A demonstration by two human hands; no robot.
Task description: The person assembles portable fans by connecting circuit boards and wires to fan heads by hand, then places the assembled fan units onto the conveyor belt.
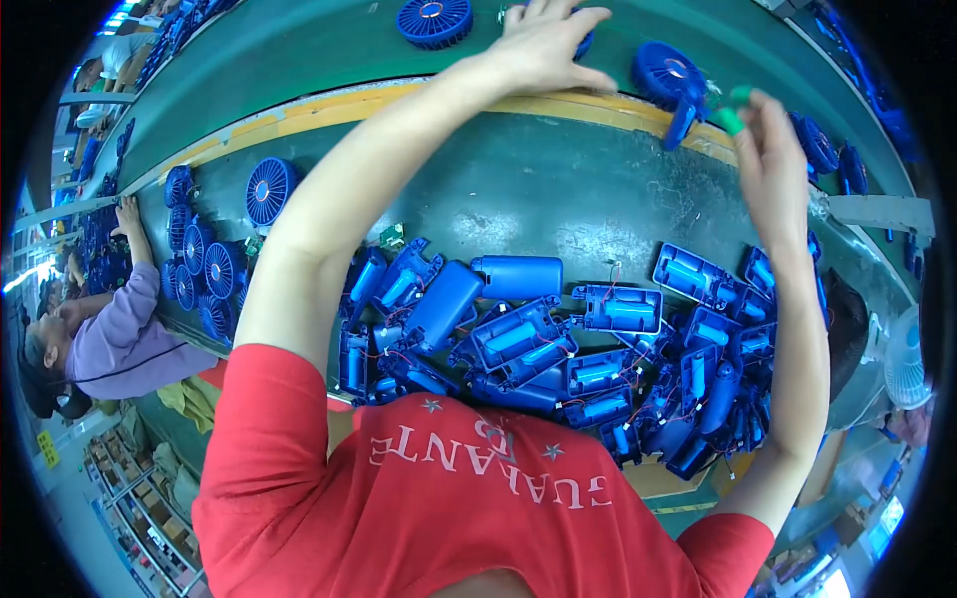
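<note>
My left hand point(550, 48) reaches over the green belt with its fingers spread. Under those fingers a blue round part point(585, 44) shows only in part; the hand does not close round it. At the belt's near edge, a blue fan head point(666, 74) with a short neck lies tilted across the yellow rail. My right hand point(775, 149) wears green covers on two fingertips. Its fingers are bent in a pinch at the small wires and board point(712, 96) beside that fan head; the exact contact is too small to make out. Another fan head point(435, 20) rests further left on the belt.
Blue handle shells point(518, 334) with batteries and wires are heaped before me. Several round fan heads point(221, 269) stand at the left, and others point(817, 145) at the right. A yellow rail point(269, 122) divides bench and belt. Someone in a purple sleeve point(120, 324) works at the left.
</note>
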